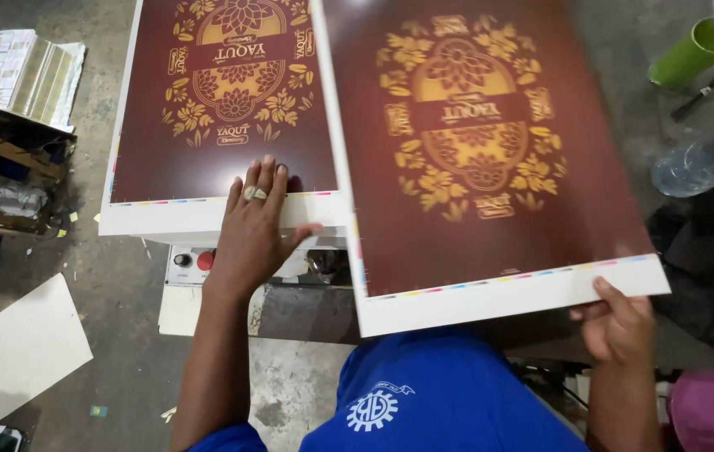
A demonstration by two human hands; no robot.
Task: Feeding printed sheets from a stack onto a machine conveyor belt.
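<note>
My right hand (616, 322) grips the near right corner of a large printed sheet (491, 159), dark maroon with a gold floral pattern and a white margin, held tilted above my lap. My left hand (255, 226), with a ring on one finger, lies flat with fingers spread on the near edge of a stack of matching maroon-and-gold sheets (206, 125). The held sheet overlaps the right side of that stack.
Under the stack sits a machine panel with a red button (205, 260). A white sheet (26, 347) lies on the concrete floor at left. Stacked printed cartons (18, 71) at top left, a green cup (696, 52) and a plastic bottle (704, 159) at right.
</note>
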